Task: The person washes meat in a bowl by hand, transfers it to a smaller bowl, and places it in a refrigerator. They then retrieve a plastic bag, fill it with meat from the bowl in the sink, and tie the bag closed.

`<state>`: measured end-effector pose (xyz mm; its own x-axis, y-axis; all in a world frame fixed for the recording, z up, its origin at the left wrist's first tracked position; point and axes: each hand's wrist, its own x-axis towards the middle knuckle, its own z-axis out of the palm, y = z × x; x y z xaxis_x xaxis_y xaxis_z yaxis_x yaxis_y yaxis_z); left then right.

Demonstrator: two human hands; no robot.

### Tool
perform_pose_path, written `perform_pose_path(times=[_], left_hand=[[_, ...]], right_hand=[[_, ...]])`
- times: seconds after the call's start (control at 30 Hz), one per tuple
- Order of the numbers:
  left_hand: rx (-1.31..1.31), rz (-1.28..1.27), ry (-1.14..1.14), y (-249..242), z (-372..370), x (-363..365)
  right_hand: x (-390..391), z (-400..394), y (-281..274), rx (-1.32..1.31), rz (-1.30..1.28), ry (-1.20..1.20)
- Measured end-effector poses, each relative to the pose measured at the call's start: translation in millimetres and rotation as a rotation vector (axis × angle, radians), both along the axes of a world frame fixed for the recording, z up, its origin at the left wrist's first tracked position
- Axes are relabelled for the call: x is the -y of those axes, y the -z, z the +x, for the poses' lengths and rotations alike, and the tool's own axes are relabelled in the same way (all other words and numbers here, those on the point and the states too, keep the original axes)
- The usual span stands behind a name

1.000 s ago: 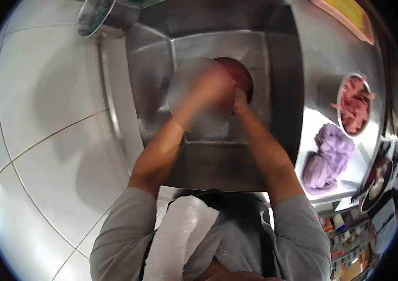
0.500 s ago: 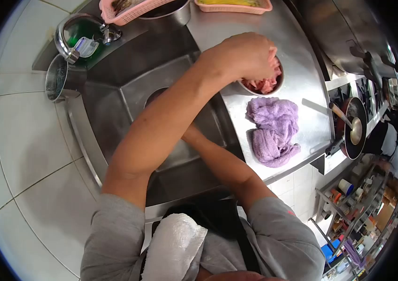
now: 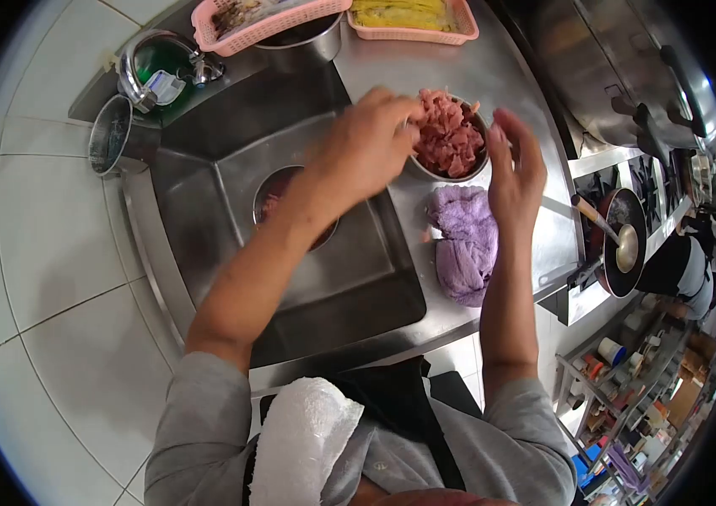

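Observation:
A round metal bowl point(image 3: 447, 177) heaped with raw pink meat pieces point(image 3: 451, 139) stands on the steel counter. At its left side is my left hand point(image 3: 366, 143), slightly blurred; its fingers are curved and apart, with the tips close to the meat. My right hand point(image 3: 516, 173) is by the bowl's right rim with thumb and fingers apart, holding nothing. Just below the bowl lies a crumpled purple cloth point(image 3: 466, 253), partly behind my right forearm. Down in the sink point(image 3: 358, 291) a second round container point(image 3: 324, 238) shows some reddish pieces, partly covered by my left forearm.
A faucet point(image 3: 134, 72) and a metal pot point(image 3: 109, 139) are at the sink's left. Pink baskets point(image 3: 413, 35) stand along the back. To the right are a large pot point(image 3: 602, 67), a stove and a pan point(image 3: 622, 270) with a ladle point(image 3: 627, 244). Another person point(image 3: 683, 270) is farther right.
My left hand has drawn back leftward from the bowl's top. My right hand has come up out of the sink to the bowl's right side. More meat now shows in the bowl.

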<state>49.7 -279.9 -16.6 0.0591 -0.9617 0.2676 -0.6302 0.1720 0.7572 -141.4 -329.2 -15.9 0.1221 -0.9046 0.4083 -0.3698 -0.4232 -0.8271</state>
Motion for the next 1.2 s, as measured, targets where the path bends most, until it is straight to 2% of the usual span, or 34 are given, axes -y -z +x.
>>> perform_pose_path(times=[0.07, 0.13, 0.17, 0.27, 0.33, 0.37, 0.47, 0.53, 0.57, 0.63, 0.67, 0.7, 0.77, 0.8, 0.87, 0.9, 0.97, 1.03, 1.07, 1.13, 1.2], left_hand=[[0.019, 0.046, -0.110, 20.6, -16.4, -19.3], [-0.134, 0.082, -0.072, 28.0, -23.5, -21.5], [-0.101, 0.050, -0.056, 28.3, -22.8, -21.1], [-0.013, -0.045, -0.051, 26.8, -21.8, -13.3], [0.050, -0.111, -0.111, 23.2, -28.2, 0.1], [0.102, -0.233, -0.049, 31.9, -28.7, 10.8], [0.191, -0.298, 0.030, 33.4, -27.0, 16.4], [0.071, -0.290, 0.077, 24.9, 6.7, 5.1], [-0.061, -0.274, -0.104, 31.2, 26.3, -9.5], [-0.283, 0.020, -0.251, 65.4, 79.8, -34.3], [-0.376, 0.269, -0.327, 103.0, 106.5, -45.2], [-0.200, 0.311, -0.349, 155.8, 128.6, -56.6], [-0.222, 0.587, -0.372, 228.2, 144.3, -76.7], [-0.136, 0.574, -0.371, 259.5, 145.9, -86.9], [0.029, 0.537, -0.365, 305.6, 146.0, -94.2], [0.003, 0.635, -0.376, 310.7, 144.7, -92.5], [-0.039, 0.838, -0.400, 317.3, 143.0, -93.0], [-0.054, 0.906, -0.394, 323.1, 145.0, -86.1], [-0.060, 0.946, -0.388, 326.2, 145.7, -83.9], [-0.143, 0.945, -0.301, 332.8, 154.7, -76.2], [-0.226, 0.902, -0.200, 348.4, 161.6, -84.3]], right_hand=[[46.1, 7.8, 18.2, 0.055, 0.285, 0.001], [75.9, 10.1, 24.6, 0.020, 0.543, -0.242], [83.6, 12.1, 27.3, -0.003, 0.673, -0.362], [88.1, 20.3, 35.9, -0.044, 0.441, -0.551], [74.5, 21.6, 24.8, -0.161, 0.279, -0.486], [63.9, 22.1, 19.7, -0.220, 0.200, -0.457], [42.3, 18.5, 21.8, -0.275, -0.109, -0.525], [32.4, 13.4, 20.6, -0.367, -0.161, -0.541], [21.4, 15.1, 13.5, -0.345, -0.103, -0.500], [0.9, 19.3, 0.7, -0.375, -0.198, -0.422], [-19.1, 27.4, -9.0, -0.380, -0.210, -0.384], [-42.6, 33.2, -10.6, -0.233, -0.037, -0.433], [-82.9, 54.8, 0.5, -0.034, 0.316, -0.541], [-102.4, 68.7, 17.5, 0.020, 0.497, -0.600], [-129.3, 109.8, 66.5, 0.166, 1.001, -0.529], [-139.3, 125.1, 128.4, 0.407, 1.370, -0.377], [-142.3, 152.4, 223.4, 0.330, 1.567, -0.239], [-142.3, 167.0, 309.7, 0.428, 1.581, -0.134], [-136.4, 179.0, 335.6, 0.379, 1.593, -0.075], [-126.6, 197.4, 363.7, 0.348, 1.635, 0.014], [-118.6, 209.5, 355.8, 0.464, 1.717, 0.050]])
